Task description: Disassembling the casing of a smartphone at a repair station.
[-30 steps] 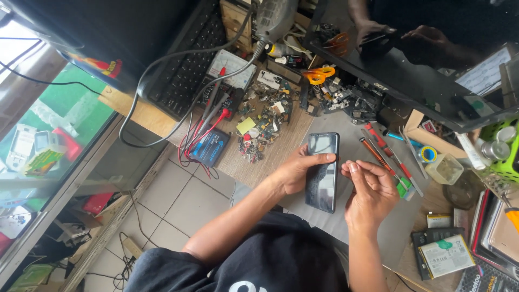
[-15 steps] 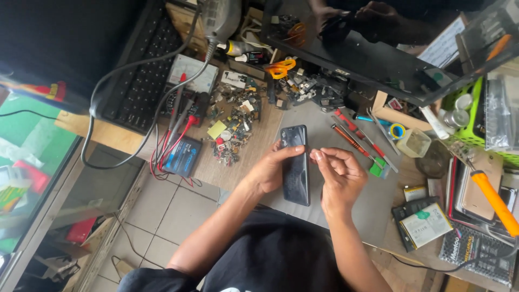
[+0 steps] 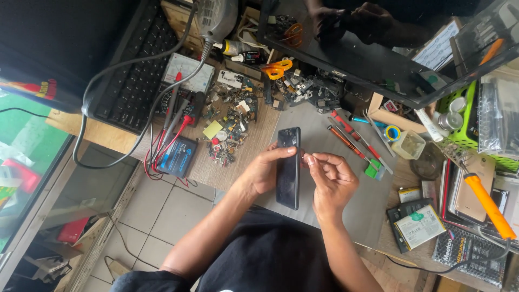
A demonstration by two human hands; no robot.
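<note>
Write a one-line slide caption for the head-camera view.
Left hand steadies a dark smartphone on a grey mat while the right hand pinches at its edge.

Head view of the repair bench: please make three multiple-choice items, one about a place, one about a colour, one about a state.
1. Where does the smartphone lie?
A. on the keyboard
B. on the grey mat
C. on the floor tiles

2. What colour are the handles of the scissors?
A. orange
B. blue
C. white

3. What is the left hand doing?
A. resting flat on the wood
B. holding a screwdriver
C. gripping the smartphone's edge

Answers:
1 B: the grey mat shows all around it.
2 A: both loops are orange.
3 C: its thumb reaches over the smartphone's upper edge, while the right hand pinches at the other edge.
</note>
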